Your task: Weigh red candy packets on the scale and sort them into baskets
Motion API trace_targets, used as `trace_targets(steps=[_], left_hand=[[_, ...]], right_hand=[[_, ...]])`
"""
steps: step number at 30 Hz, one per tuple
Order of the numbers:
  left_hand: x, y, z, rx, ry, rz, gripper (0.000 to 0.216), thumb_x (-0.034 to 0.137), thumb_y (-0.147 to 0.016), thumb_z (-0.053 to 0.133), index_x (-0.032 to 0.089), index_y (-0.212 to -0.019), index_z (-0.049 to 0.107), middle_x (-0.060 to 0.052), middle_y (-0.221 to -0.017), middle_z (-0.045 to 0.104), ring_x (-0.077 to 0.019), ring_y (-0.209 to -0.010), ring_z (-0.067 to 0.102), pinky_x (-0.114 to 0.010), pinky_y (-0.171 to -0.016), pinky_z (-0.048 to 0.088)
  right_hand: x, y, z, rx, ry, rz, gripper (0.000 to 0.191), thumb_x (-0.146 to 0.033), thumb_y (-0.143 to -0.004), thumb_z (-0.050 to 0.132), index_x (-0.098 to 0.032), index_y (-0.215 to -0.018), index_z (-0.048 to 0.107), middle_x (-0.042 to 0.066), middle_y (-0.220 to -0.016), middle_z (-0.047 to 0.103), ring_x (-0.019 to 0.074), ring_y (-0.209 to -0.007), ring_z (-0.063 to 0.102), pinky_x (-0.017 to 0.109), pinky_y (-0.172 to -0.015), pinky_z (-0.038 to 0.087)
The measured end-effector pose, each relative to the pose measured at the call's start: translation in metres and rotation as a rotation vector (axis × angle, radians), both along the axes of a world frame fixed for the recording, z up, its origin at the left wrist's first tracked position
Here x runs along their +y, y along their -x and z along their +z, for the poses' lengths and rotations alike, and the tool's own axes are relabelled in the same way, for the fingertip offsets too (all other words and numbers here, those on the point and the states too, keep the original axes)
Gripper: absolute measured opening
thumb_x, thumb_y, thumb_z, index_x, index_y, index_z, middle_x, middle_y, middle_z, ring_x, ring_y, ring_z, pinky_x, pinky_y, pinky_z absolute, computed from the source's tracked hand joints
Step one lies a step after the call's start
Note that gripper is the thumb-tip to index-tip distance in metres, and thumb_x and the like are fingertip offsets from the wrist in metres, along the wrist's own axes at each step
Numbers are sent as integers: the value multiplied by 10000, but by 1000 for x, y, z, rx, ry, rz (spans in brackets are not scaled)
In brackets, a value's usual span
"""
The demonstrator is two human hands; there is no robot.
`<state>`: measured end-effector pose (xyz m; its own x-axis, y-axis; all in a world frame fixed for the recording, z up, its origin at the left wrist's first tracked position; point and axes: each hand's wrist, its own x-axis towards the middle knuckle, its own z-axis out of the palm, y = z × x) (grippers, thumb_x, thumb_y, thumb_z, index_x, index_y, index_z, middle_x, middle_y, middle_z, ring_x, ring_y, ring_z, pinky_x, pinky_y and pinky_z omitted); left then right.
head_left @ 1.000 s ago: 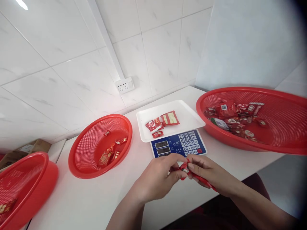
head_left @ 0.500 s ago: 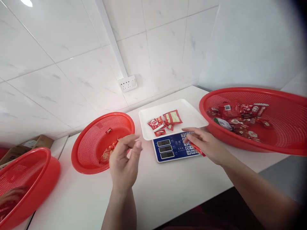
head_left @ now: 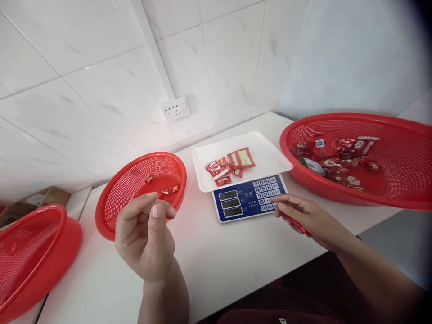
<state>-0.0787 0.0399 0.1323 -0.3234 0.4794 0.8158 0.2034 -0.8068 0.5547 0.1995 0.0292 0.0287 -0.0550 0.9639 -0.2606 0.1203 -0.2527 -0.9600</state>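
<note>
My right hand (head_left: 303, 218) holds a red candy packet (head_left: 297, 225), partly covered by the fingers, just right of the blue keypad of a digital scale (head_left: 249, 198). In front of the near left basket (head_left: 113, 204), my left hand (head_left: 146, 236) is raised with its fingers curled toward the thumb; whatever it may hold is hidden. On the scale's white tray (head_left: 263, 157) lie a red-and-cream packet (head_left: 241, 158), a red-and-white packet (head_left: 217, 168) and a small red wrapped candy (head_left: 223, 181). A few small red candies (head_left: 170, 190) rest in the near left basket.
A large red basket (head_left: 337, 195) with several red packets (head_left: 322, 148) stands at the right. Another red basket (head_left: 69, 234) sits at the far left, with a cardboard box (head_left: 50, 198) behind it. A power socket (head_left: 175, 109) is on the tiled wall above the white table (head_left: 216, 252).
My left hand has moved left and slightly toward me. The right hand has drawn back off the scale's keypad, still with the red packet. A hand in the far left basket has gone from view.
</note>
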Motion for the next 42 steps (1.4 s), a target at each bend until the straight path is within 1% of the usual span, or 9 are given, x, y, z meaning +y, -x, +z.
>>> trace_targets(steps=[10,15,20,23,25,27,33,36,42], left_hand=[[-1,-1,0,26,43,32,135,128,-784,602,194,-889,654,57,-572,588,-93,-464,540,-243,-476,474],[-1,-2,-6,126,221,11,114,177,-817,589,212,-915,636,43,-626,599,-99,-555,571,-233,-547,493],[2,-23,-18,607,478,-156,204,218,-847,555,224,-1047,596,-21,-858,657,-136,-777,625,-259,-713,519],[0,-38,-25,948,531,-324,300,262,-867,529,253,-1167,547,-57,-1093,632,-171,-978,601,-297,-830,507],[-1,-41,-29,1098,526,-328,347,277,-873,520,262,-1219,510,-63,-1198,584,-185,-1089,550,-319,-901,480],[1,-33,-37,1188,524,-169,364,285,-876,510,244,-1238,494,-82,-1256,546,-212,-1173,489,-364,-958,441],[10,39,-68,1297,712,617,391,257,-876,475,160,-1255,492,-143,-1285,528,-316,-1259,384,-560,-1039,254],[8,79,-75,1358,801,741,315,221,-885,436,170,-1169,563,-112,-1141,638,-290,-1178,478,-568,-1049,198],[0,154,-70,1320,1001,1030,333,237,-910,327,155,-1113,578,-140,-1140,619,-266,-1129,503,-548,-1043,181]], right_hand=[[2,1,-7,7,22,35,506,-600,-745,559,-199,-1054,564,21,-764,561,54,-440,380,200,-347,303],[0,4,-15,3,67,89,511,-610,-727,559,-190,-1018,557,7,-733,553,52,-438,375,193,-357,292],[-4,16,-28,21,156,353,488,-625,-727,545,-182,-932,558,-10,-727,542,31,-422,353,178,-367,250],[-6,21,-35,76,201,499,476,-612,-739,549,-181,-944,549,-17,-731,545,17,-413,336,170,-370,219],[-6,21,-39,126,227,578,462,-600,-749,552,-184,-949,547,-19,-740,550,7,-401,317,168,-363,190],[-6,19,-43,187,230,628,445,-588,-755,558,-186,-946,544,-23,-745,550,-6,-382,294,169,-359,165],[-6,11,-55,325,232,625,436,-581,-743,578,-178,-900,521,-43,-698,527,-23,-346,232,172,-350,130],[-6,10,-58,375,229,609,416,-564,-753,579,-177,-893,520,-45,-692,526,-24,-345,230,165,-346,130],[-7,11,-54,414,206,584,386,-530,-758,598,-173,-886,528,-43,-689,535,-24,-350,231,157,-337,137]])
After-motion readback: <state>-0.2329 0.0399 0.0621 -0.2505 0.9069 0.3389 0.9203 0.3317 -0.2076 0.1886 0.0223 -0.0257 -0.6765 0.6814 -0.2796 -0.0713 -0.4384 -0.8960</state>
